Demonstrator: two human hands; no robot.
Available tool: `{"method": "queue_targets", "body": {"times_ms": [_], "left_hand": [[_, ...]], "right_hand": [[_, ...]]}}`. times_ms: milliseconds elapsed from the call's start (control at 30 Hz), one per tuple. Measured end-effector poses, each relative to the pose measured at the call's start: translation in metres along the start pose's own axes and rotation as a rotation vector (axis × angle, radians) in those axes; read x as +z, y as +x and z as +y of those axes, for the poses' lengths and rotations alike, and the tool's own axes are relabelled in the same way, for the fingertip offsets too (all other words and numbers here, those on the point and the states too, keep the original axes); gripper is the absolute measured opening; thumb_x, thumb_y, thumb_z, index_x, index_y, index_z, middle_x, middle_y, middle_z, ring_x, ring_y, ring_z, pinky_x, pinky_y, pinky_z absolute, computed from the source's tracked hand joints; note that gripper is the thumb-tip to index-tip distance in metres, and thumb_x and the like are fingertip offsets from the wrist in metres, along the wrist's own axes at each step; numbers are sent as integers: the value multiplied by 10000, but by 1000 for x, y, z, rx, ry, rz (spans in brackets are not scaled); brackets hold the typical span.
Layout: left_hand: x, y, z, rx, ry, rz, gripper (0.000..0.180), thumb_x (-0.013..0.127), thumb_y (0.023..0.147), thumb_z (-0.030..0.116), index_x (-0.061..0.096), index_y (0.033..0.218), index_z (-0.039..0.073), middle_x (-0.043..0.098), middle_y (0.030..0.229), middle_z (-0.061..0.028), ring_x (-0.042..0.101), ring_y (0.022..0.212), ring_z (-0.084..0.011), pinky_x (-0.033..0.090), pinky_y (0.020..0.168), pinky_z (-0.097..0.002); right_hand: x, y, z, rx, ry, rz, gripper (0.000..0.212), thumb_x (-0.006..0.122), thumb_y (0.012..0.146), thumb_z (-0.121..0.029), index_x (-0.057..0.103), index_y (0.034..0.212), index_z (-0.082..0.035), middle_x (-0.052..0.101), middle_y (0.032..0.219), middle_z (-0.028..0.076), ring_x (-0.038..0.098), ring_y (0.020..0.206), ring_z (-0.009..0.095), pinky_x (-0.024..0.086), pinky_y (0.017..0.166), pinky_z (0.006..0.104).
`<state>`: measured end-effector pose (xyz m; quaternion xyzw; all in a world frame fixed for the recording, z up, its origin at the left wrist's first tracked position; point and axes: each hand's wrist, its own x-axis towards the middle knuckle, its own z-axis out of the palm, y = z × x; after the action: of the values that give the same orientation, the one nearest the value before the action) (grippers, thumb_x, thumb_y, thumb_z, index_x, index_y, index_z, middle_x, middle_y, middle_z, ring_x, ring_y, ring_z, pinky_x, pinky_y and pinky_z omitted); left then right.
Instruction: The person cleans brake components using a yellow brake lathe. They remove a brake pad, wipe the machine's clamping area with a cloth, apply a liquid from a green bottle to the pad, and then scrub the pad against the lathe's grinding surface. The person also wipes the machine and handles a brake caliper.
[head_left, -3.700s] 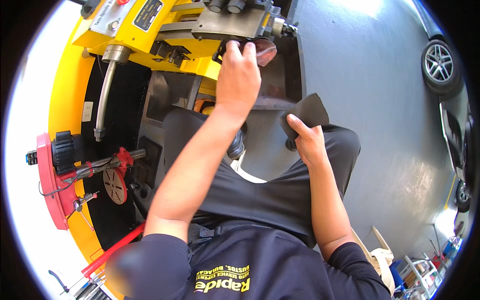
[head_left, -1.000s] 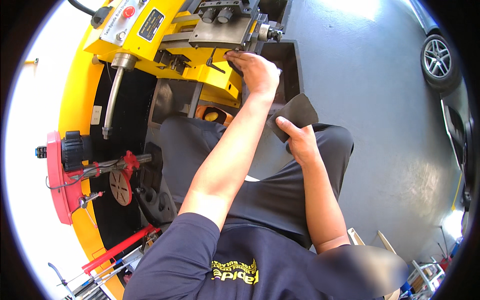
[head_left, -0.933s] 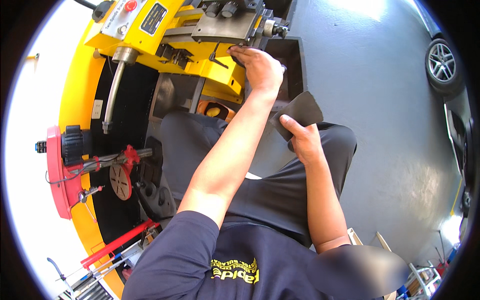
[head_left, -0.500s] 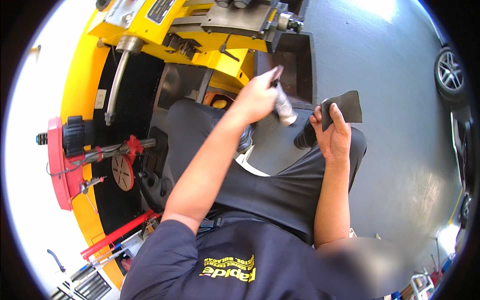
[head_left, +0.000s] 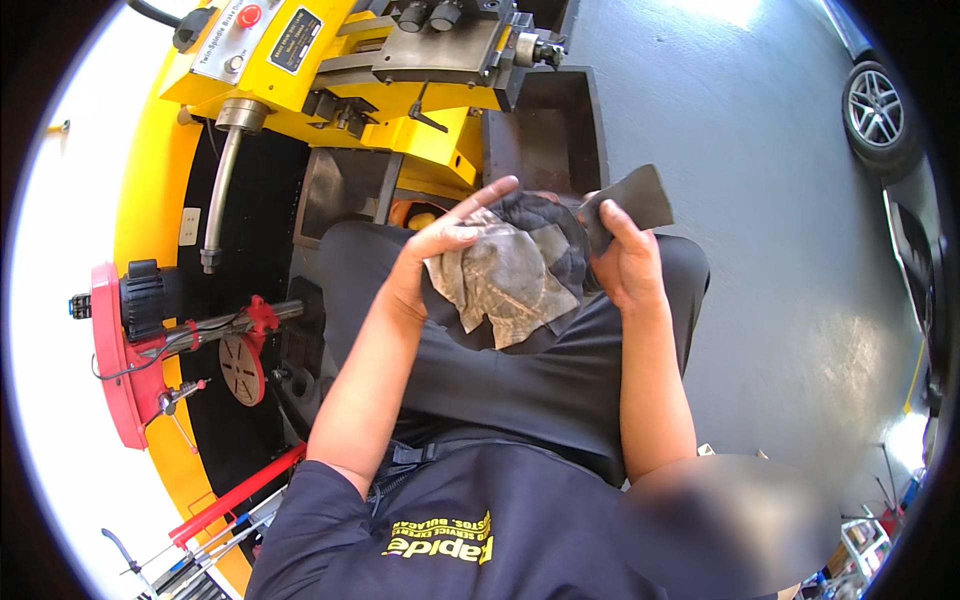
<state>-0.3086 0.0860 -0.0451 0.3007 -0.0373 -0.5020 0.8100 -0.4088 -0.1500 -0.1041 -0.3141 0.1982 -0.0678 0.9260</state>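
A dirty, crumpled grey-brown rag [head_left: 505, 275] is spread out above my lap, with black fabric [head_left: 570, 235] around and behind it. My left hand [head_left: 440, 245] grips the rag's left edge, its thumb on top and its index finger stretched out past the upper edge. Between the thumb and fingers of my right hand [head_left: 630, 260] is a stiff dark grey sheet [head_left: 638, 200], like sandpaper, that sticks out to the upper right. The right fingers are also at the edge of the black fabric. Whether they grip it is hidden.
A yellow machine [head_left: 410, 100] with a metal bed stands ahead, beside a dark open metal bin [head_left: 598, 130]. At left are a red drill press [head_left: 118, 360] and a red bar [head_left: 235, 495]. A car wheel [head_left: 880, 112] shows at far right on the grey floor [head_left: 740, 200].
The rag hung bunched and blurred from my left hand; now it is spread between both hands, nearer my lap. The right hand still holds the grey sheet. The view has shifted slightly.
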Motion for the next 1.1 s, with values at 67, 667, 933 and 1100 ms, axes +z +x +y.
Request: {"method": "queue_targets", "body": {"times_ms": [67,667,933,1100], "left_hand": [[23,-1,19,-16,140,17,773,616,897,130,362,1616,2,633,1389,-184,656,1235,-256,491,1115,-380],[-17,-49,-18,-18,458,554,678,617,1053,442,396,1571,65,510,1550,-146,551,1349,-268,534,1039,-470],[-25,14,-48,243,101,435,381,641,1047,148,576,1409,46,694,1329,-109,673,1215,-245,513,1086,-423],[-89,53,-9,719,824,808,373,642,920,25,613,1290,-15,707,1176,-86,669,1049,-212,516,995,-367]], "right_hand": [[5,-5,-4,93,47,-213,336,723,955,-132,667,1253,13,721,1165,97,677,1093,214,517,1030,376],[22,-1,1,-22,82,-126,678,699,946,-14,409,1557,-62,646,1266,93,672,1152,231,582,991,418],[30,-6,14,86,-12,-65,711,722,946,-83,406,1582,-120,631,1345,77,647,1222,216,575,979,458],[11,5,14,91,-224,163,296,721,975,-152,641,1249,-73,711,1166,71,714,1052,232,583,880,423]]}}
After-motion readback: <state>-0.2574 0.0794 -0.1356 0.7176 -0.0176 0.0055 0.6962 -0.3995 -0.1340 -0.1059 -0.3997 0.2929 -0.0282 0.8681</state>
